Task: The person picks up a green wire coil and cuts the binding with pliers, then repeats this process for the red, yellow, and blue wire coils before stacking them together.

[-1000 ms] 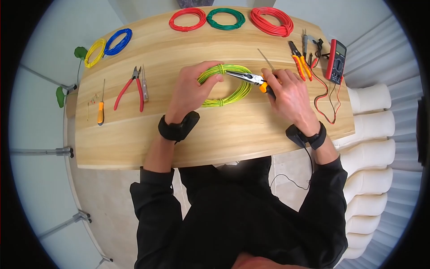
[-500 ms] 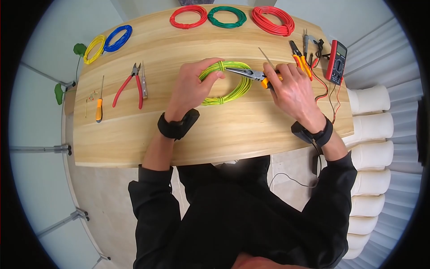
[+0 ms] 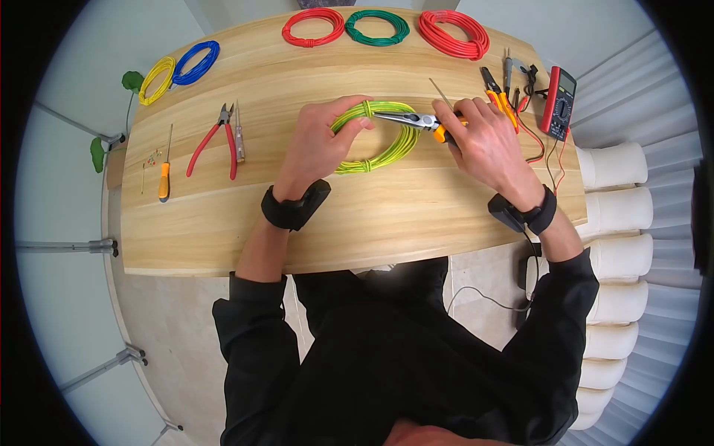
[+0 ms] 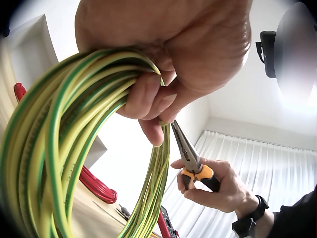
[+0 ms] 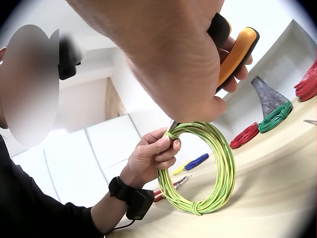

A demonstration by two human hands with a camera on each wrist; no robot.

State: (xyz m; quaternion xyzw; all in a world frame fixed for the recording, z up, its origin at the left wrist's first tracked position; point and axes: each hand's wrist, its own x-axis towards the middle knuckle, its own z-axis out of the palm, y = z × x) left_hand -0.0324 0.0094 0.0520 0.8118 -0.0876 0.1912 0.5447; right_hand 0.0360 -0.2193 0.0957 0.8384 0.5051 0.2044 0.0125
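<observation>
My left hand grips the upper left of a coil of yellow-and-green wire, thumb and fingers close to the wrapped tie at its top. The coil is held up off the tabletop in the right wrist view. My right hand holds long-nose pliers by their orange-and-black handles. Their long metal nose points left, with the tips right at the tie beside my left thumb. A second wrapped tie shows at the bottom of the coil.
Left on the table lie an orange-handled screwdriver, red-handled cutters and a slim tester. Yellow, blue, red and green wire coils line the far edge. Orange-handled wire strippers, a soldering iron and a red multimeter are at right.
My right hand and wrist have swung slightly to the right, leaving the pliers a little flatter, tips still at the tie. The left hand keeps its grip on the coil, almost still.
</observation>
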